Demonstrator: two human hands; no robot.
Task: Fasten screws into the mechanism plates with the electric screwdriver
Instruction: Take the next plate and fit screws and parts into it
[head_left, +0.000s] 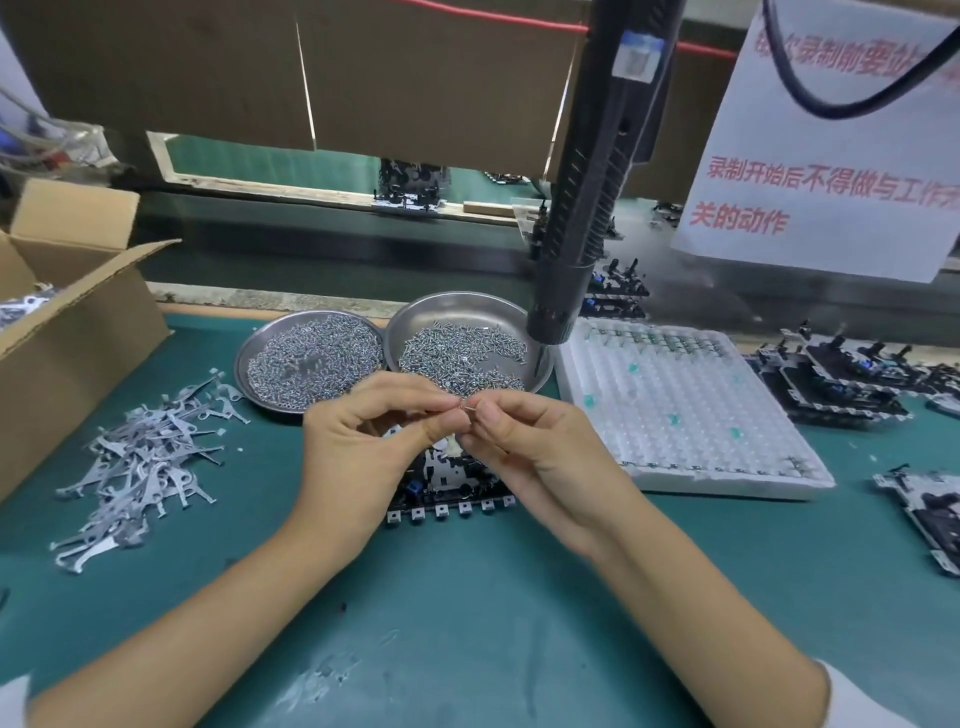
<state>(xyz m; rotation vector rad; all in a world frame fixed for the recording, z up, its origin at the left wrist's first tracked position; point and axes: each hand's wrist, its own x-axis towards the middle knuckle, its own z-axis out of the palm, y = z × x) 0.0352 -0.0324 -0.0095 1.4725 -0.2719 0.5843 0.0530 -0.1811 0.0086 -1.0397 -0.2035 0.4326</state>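
My left hand (363, 447) and my right hand (530, 447) meet fingertip to fingertip above the mechanism plate (447, 493), which lies on the green mat and is partly hidden under them. Between the fingertips of both hands sits a tiny screw (467, 408), pinched. Two round metal dishes hold several loose screws: the left dish (244, 364) and the right dish (457, 306). The black electric screwdriver (587, 208) hangs free from above, its bit just over the right dish's right rim. Neither hand touches it.
A heap of small metal levers (145, 462) lies at the left, beside an open cardboard box (78, 322). A white foam tray (685, 410) sits to the right. Stacked mechanism assemblies (841, 379) stand at far right, another plate (924, 509) near the right edge. A paper notice (831, 156) hangs above.
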